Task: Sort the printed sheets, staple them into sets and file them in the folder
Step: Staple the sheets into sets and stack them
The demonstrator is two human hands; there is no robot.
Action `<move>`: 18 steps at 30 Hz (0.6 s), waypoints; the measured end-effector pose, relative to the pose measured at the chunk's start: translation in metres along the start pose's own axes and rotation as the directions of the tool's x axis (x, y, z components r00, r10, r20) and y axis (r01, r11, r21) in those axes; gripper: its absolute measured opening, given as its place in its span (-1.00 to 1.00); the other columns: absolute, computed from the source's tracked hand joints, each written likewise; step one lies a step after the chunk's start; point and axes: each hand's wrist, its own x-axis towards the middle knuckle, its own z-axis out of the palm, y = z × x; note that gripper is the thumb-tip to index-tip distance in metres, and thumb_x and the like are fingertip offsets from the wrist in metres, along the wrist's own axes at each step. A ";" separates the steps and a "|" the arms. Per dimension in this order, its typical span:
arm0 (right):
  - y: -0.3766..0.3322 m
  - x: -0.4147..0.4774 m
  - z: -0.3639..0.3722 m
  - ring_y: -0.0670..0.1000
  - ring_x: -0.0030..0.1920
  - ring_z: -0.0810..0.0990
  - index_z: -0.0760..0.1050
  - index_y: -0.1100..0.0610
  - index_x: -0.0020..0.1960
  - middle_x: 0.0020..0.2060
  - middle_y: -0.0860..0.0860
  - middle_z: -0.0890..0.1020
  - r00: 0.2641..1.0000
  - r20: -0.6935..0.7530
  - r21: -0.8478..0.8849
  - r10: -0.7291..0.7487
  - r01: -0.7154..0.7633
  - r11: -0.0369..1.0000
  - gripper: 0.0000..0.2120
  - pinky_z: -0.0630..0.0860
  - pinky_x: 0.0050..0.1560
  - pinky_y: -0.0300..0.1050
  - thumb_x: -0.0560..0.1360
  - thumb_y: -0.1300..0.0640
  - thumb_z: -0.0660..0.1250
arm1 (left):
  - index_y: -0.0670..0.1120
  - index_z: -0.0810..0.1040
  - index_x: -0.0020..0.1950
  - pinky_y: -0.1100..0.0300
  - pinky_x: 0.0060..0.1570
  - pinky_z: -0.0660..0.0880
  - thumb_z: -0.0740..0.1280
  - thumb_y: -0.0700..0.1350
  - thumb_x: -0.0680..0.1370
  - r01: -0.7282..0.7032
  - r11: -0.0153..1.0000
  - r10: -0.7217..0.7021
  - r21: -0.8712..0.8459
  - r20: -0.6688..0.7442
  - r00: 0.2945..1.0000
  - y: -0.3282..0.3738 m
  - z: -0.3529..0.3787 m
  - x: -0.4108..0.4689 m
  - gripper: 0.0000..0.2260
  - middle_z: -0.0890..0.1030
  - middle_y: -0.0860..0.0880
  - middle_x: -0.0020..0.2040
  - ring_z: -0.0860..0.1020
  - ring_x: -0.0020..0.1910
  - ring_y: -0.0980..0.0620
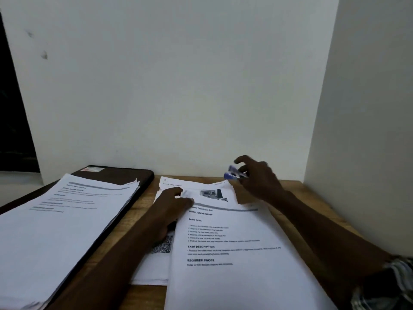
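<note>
A light brown wooden table (297, 189) stands in a corner of white wall (201, 86). On its left side lies a flat dark brown folder (125, 175), and a stack of white printed sheets (67, 220) rests on top, covering most of it. Right of the folder, a second pile of printed sheets (223, 276) with black headings lies loosely fanned on the wood; a sheet with a speckled square code (164, 245) pokes out at its left edge. The left hand (176, 199) rests on the far left part of this pile, fingers fairly straight and pressing the top sheet. The right hand (259, 177) is at the pile's far right corner, fingers curled round a small blue stapler (233, 173). Both are blurred, so whether the stapler touches the paper cannot be told. A striped sleeve (393, 278) shows near right.
</note>
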 end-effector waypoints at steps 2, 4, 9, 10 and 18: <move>-0.011 0.017 0.019 0.13 0.09 0.60 0.44 -0.03 0.26 0.07 -0.01 0.68 0.995 0.096 -0.094 -0.038 0.047 0.994 -0.59 0.51 0.03 -0.05 0.45 0.19 0.39 | -0.15 0.54 -0.06 0.13 -0.20 0.51 0.32 -0.27 0.59 0.016 1.000 -0.016 0.000 -0.002 1.000 -0.001 -0.002 0.002 -0.95 0.68 -0.11 -0.28 0.64 -0.38 -0.01; -0.018 0.035 0.039 0.17 0.11 0.58 0.42 0.00 0.28 0.10 0.02 0.66 0.987 0.145 -0.119 -0.074 0.092 0.989 -0.58 0.51 0.05 -0.02 0.46 0.23 0.35 | -0.17 0.55 -0.04 0.12 -0.22 0.56 0.32 -0.27 0.58 0.035 0.999 -0.035 0.008 0.019 0.999 -0.002 -0.003 0.003 -0.97 0.69 -0.18 -0.19 0.65 -0.32 -0.06; -0.023 0.083 0.089 0.20 0.12 0.57 0.41 0.05 0.29 0.15 0.13 0.61 0.969 0.224 -0.161 -0.104 0.142 0.977 -0.61 0.50 0.08 -0.01 0.48 0.11 0.37 | -0.13 0.57 -0.02 0.02 -0.17 0.57 0.35 -0.27 0.54 0.041 0.999 -0.041 -0.011 0.027 0.999 -0.007 -0.006 0.010 -0.94 0.68 -0.24 -0.08 0.64 -0.19 -0.15; -0.022 0.090 0.099 0.20 0.12 0.57 0.41 0.04 0.29 0.16 0.14 0.60 0.969 0.228 -0.168 -0.096 0.136 0.976 -0.60 0.51 0.09 0.00 0.48 0.09 0.38 | -0.13 0.57 -0.04 0.03 -0.18 0.55 0.35 -0.27 0.53 0.034 0.999 -0.034 -0.008 0.025 0.999 -0.008 -0.007 0.012 -0.94 0.66 -0.24 -0.09 0.63 -0.19 -0.15; -0.005 0.112 0.140 0.17 0.13 0.57 0.44 -0.05 0.26 0.15 0.11 0.60 0.961 0.276 -0.192 -0.010 0.065 0.979 -0.63 0.51 0.14 0.00 0.47 0.02 0.38 | -0.24 0.55 0.05 -0.27 0.09 0.54 0.35 -0.30 0.54 0.051 0.998 -0.049 -0.044 0.054 0.997 -0.012 -0.009 0.020 -0.90 0.64 -0.35 0.08 0.65 0.03 -0.32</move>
